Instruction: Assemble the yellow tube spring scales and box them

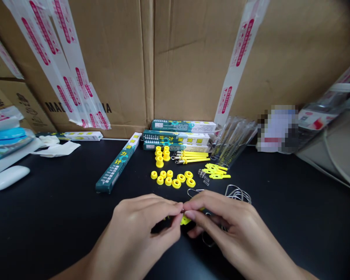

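One yellow piece [185,221]; left hand [142,223], right hand [227,214], both pinching it; rings [176,186] beyond

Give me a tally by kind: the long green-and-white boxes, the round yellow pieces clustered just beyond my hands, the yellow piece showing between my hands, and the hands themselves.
Green-and-white boxes: 5
Round yellow pieces: 9
Yellow piece between the hands: 1, partly hidden
Left hand and right hand: 2
Total: 17

Dim light; upper-right corner dark; clear container [319,118] stretched, soft.
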Tool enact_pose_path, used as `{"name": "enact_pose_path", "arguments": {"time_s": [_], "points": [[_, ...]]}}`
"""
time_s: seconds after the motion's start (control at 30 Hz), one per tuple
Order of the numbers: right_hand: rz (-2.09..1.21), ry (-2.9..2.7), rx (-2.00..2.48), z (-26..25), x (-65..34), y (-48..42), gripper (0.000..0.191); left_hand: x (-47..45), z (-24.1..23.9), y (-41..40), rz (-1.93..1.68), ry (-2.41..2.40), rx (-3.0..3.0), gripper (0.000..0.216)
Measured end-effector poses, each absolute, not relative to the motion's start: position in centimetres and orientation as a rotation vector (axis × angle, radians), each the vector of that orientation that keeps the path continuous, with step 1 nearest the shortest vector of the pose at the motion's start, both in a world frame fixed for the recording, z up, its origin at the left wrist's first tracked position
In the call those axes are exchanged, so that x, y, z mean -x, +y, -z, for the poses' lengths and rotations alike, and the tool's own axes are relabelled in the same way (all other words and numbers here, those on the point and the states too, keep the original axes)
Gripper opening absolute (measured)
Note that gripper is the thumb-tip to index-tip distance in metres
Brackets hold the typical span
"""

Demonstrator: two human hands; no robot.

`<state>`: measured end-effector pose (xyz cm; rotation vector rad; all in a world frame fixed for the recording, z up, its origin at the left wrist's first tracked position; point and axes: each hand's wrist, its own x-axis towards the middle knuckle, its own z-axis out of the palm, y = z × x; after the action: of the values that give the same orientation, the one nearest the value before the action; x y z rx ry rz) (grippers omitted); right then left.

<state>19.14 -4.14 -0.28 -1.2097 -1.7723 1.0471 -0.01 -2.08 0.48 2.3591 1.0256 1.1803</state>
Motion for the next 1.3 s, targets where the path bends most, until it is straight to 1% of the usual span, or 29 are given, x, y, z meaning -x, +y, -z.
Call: {"name": "enact_pose_path", "arguments": {"time_s": [0.1, 0.2, 0.3, 0.47, 0.57, 0.7, 0.8, 0.97, 1.2, 1.3], "points": [[-1.336, -1.618, 1.221, 0.0, -19.0, -4.0, 0.025, 0.1, -0.3, -2.0, -1.206, 1.040, -2.418, 0.020], [-1.537, -1.463, 1.227, -0.6, -18.9, -3.8, 0.032, 0.2, -0.2, -1.9, -1.251, 1.010, -2.560, 0.014], [-1.669, -1.331, 1.215, -0.9, -19.1, -3.7, 0.036, 0.2, -0.4, -1.9, -1.244, 0.988, -2.703, 0.019], [-1.809, -1.084, 1.166, -0.6, -19.3, -3.7, 0.032, 0.2, -0.8, -1.5, -1.201, 1.048, -2.787, 0.028], [-1.859, -0.973, 1.096, -0.5, -19.3, -3.9, 0.026, 0.3, -0.9, -1.3, -1.220, 1.116, -2.801, 0.032], [-1.892, -0.903, 1.047, -0.6, -19.3, -3.9, 0.022, 0.5, -0.8, -1.3, -1.196, 1.028, -2.880, 0.035], [-1.895, -0.919, 1.031, -0.7, -19.3, -3.8, 0.022, 0.4, -0.7, -1.4, -1.277, 0.965, -2.922, 0.033], [-1.896, -0.934, 1.049, -0.5, -19.3, -3.7, 0.025, 0.3, -0.7, -1.6, -1.216, 0.953, -2.924, 0.032], [-1.955, -0.870, 0.993, -0.7, -19.3, -3.9, 0.018, 0.4, -0.3, -1.5, -1.162, 0.929, -2.918, 0.031], [-1.961, -0.876, 0.992, -0.9, -19.1, -3.8, 0.018, 0.4, -0.3, -1.6, -1.164, 0.956, -2.893, 0.030]]}}
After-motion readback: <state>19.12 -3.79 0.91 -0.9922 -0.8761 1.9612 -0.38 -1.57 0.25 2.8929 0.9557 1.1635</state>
